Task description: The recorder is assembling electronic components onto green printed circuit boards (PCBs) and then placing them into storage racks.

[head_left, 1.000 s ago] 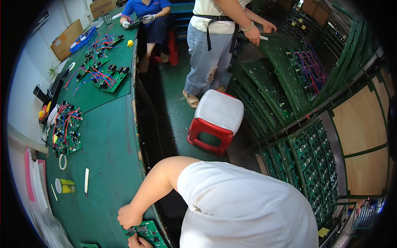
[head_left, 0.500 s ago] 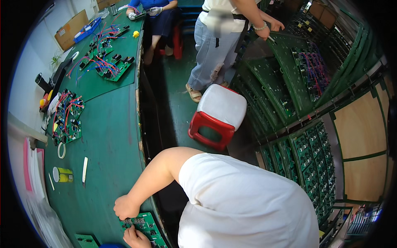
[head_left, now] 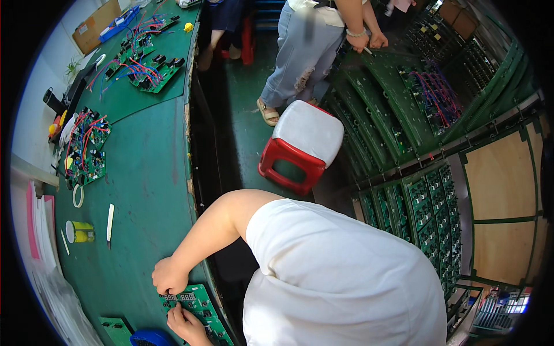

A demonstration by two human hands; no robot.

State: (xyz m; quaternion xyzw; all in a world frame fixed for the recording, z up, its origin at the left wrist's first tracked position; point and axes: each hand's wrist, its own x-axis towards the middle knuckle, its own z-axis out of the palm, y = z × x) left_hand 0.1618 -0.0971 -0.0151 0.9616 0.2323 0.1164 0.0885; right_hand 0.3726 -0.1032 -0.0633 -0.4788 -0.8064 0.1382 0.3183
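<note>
A green circuit board (head_left: 203, 303) with small digit displays lies at the table's near edge. My right hand (head_left: 170, 275) is closed over its far left corner, fingers bent down by the displays. My left hand (head_left: 186, 324) comes from the lower edge, fingers curled and tips together on the board just below the displays. Whatever either hand pinches is hidden or too small to name. A second green board (head_left: 115, 331) and a round blue container (head_left: 151, 338) lie left of my left hand, both cut by the lower edge.
On the green table (head_left: 147, 173) lie a knife (head_left: 110, 226), a yellow-green can (head_left: 81, 232), a tape roll (head_left: 78, 196) and wired boards (head_left: 86, 147). A red stool (head_left: 300, 155) with a white seat stands behind. Another person (head_left: 311, 52) stands beside racks of boards (head_left: 433, 219).
The view has shifted, so the table and stool sit higher in the picture. Both my hands stay at the same board. The standing person's hands have come closer together.
</note>
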